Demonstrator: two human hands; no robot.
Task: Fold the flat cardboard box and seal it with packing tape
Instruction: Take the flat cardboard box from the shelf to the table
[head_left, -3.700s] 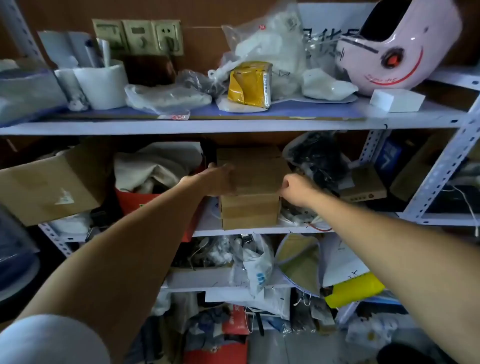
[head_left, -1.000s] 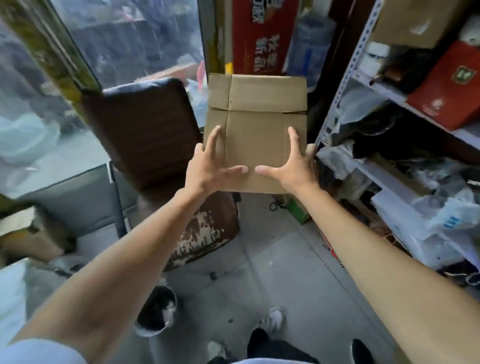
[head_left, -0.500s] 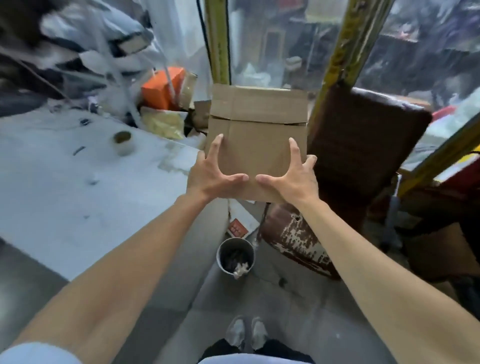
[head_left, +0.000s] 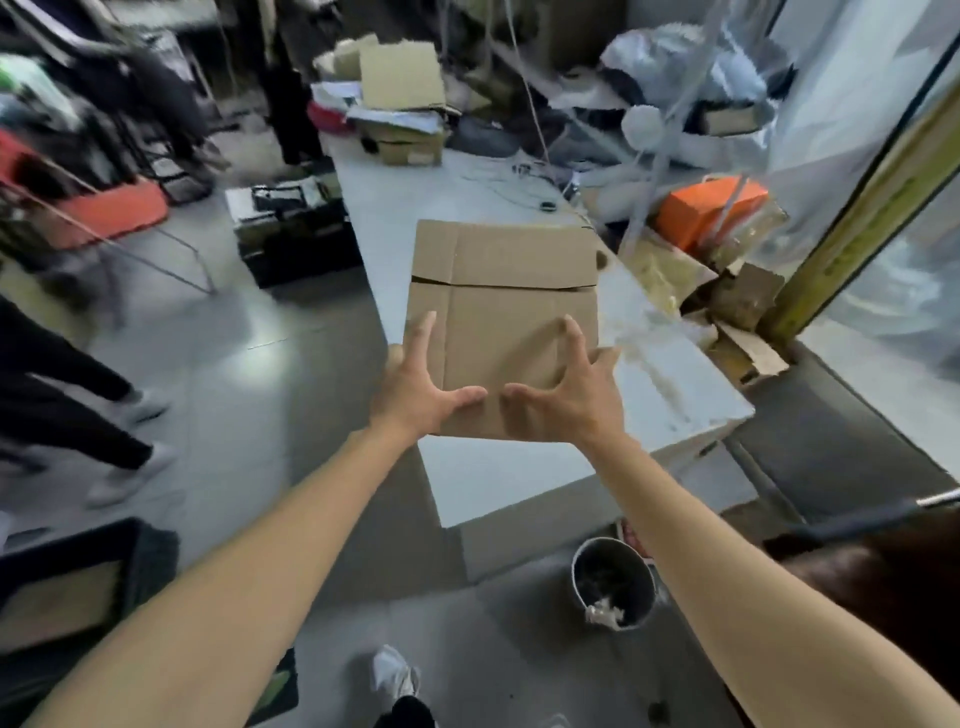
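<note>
Flat cardboard box (head_left: 511, 312) held up in air over near end of white surface (head_left: 670, 395); left hand (head_left: 415, 387) and right hand (head_left: 563, 402) clamped on its lower edge, thumbs on top; best lowered flat onto surface before opening; fingers underneath hidden; no packing tape visible; background blurred.

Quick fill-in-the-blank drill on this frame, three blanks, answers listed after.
1. The flat cardboard box is held by ____ hands.
2. The box hangs over a ____ table.
3. The metal bucket stands on the ____.
The left hand and right hand have fingers spread.
Missing words: both; white; floor
</note>
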